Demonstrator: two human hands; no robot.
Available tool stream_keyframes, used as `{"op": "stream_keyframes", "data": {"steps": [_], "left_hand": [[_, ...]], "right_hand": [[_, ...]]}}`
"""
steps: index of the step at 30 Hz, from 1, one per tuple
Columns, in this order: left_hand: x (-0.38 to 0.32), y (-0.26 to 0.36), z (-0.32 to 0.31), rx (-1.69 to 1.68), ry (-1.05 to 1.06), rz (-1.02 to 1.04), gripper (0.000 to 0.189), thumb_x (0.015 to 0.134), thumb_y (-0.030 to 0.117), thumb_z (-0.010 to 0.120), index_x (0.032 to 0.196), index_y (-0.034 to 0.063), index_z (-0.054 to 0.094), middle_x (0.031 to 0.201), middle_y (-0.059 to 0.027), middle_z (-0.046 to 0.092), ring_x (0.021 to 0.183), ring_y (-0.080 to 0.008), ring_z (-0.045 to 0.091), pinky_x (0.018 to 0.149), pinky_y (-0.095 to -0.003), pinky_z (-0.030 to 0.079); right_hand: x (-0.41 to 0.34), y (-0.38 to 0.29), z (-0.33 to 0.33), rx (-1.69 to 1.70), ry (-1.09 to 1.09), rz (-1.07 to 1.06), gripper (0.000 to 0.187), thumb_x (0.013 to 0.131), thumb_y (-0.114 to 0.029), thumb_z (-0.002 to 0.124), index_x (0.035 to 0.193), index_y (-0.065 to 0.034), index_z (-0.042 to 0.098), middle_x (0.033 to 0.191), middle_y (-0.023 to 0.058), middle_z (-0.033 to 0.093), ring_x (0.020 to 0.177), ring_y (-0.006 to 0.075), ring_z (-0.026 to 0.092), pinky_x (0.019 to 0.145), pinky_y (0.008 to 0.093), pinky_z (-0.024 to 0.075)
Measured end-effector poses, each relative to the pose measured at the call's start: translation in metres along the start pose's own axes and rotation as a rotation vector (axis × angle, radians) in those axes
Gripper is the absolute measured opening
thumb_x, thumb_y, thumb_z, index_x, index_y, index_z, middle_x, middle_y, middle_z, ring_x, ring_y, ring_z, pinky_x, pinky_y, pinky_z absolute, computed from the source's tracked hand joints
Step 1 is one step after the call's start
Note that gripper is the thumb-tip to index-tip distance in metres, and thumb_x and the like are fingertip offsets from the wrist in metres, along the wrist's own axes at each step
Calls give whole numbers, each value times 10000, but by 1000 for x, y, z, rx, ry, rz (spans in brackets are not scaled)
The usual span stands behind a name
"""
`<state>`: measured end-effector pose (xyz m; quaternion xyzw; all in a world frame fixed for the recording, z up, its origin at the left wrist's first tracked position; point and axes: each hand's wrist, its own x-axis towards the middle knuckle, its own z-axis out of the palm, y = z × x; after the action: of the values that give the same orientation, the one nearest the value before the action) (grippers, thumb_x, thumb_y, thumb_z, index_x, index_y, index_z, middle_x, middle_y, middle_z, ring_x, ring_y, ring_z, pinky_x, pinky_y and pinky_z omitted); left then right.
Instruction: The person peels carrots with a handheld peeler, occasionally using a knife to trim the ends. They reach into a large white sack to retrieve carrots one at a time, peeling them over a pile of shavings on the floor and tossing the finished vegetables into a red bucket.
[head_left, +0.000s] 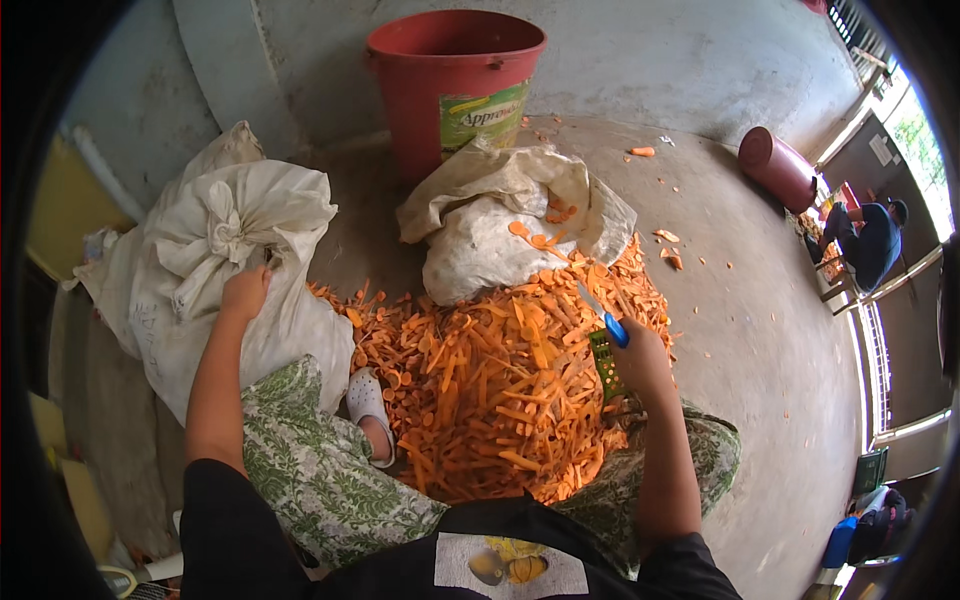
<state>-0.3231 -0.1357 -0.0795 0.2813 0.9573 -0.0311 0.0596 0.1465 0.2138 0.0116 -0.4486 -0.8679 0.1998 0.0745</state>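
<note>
My left hand (247, 291) is closed in a fist at the bunched, knotted top of a full white woven sack (225, 217); the fingertips are hidden. In my right hand (645, 358) is a knife (613, 328) with a blue handle, its blade pointing up and left. Below that hand, a green perforated plastic piece (606, 365) shows, partly covered. Between my legs lies a heap of orange peelings and cut ends (495, 367), seemingly carrot. A second, crumpled white sack (480, 244) rests at the heap's far edge, with orange slices on its folds.
A tall red plastic bucket (457, 90) with a green label stands against the wall. Carrot pieces (642, 151) are scattered on the concrete floor (757, 360). Farther right, a dark red barrel (776, 169) lies tipped over near a seated person (874, 240). My shoe (367, 401) borders the heap.
</note>
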Motion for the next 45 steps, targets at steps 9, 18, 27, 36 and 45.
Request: {"op": "stream_keyframes", "data": {"steps": [9, 18, 27, 36, 45], "left_hand": [[-20, -6, -14, -67, -33, -52, 253, 768, 255, 557, 924, 55, 554, 899, -167, 595, 873, -315, 568, 749, -394, 443], [57, -90, -3, 47, 291, -249, 583, 766, 212, 580, 1267, 36, 338, 1331, -119, 326, 1165, -319, 382, 959, -400, 346], [82, -52, -137, 475, 629, 101, 469, 763, 5, 449, 1215, 128, 420, 1314, -37, 328, 1181, -261, 371, 867, -330, 440], [86, -38, -44, 147, -3, 5, 385, 747, 140, 557, 1114, 55, 479, 1058, -168, 511, 955, -335, 508, 815, -414, 420], [114, -31, 39, -187, 310, -98, 658, 761, 215, 583, 1318, 86, 258, 1307, -169, 352, 1177, -350, 374, 972, -403, 340]], "right_hand": [[10, 0, 15, -25, 4, -64, 180, 779, -178, 589, 864, -21, 560, 684, 200, 562, 641, 361, 549, 581, 394, 419], [10, -7, 22, -37, -21, -45, 143, 752, -154, 580, 812, -28, 547, 663, 195, 571, 658, 372, 556, 603, 444, 424], [12, -18, 27, -76, -96, -47, 133, 762, -147, 567, 816, -28, 544, 668, 195, 569, 659, 373, 554, 601, 438, 420], [9, -19, 32, -57, -126, -82, 141, 769, -150, 560, 835, -27, 539, 666, 194, 566, 668, 369, 558, 603, 438, 420], [11, -18, 39, -95, -205, -67, 142, 767, -147, 553, 863, -43, 540, 654, 185, 567, 655, 363, 562, 609, 438, 426]]}}
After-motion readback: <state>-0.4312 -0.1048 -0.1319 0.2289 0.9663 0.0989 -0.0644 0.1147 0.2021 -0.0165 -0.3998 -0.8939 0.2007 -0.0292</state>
